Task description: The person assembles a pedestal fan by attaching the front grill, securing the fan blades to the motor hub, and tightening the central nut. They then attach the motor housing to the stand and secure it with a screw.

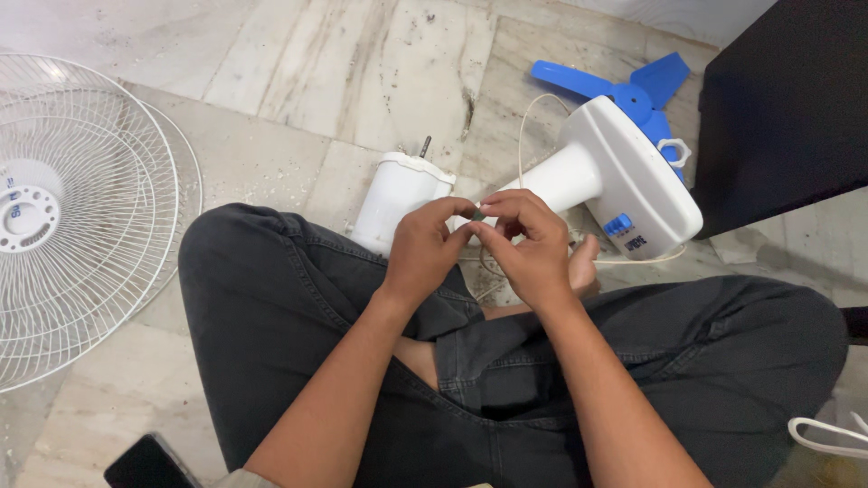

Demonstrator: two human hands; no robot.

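Below, dirty marble floor [298, 81]; left hand [425, 248], right hand [529, 244] pinch small part together, fan grille [81, 208] aside

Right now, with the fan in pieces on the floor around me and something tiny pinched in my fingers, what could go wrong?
The tiny part pinched between left hand and right hand could drop and vanish on the speckled marble floor. A shifting knee might crush the white wire fan grille. The thin white cord could snag.

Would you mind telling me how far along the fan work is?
Done: the grilles and blue blade lie off on the floor, the motor apart from the base. In hand: both hands, left and right, pinch a small part. Left: everything remains unassembled.
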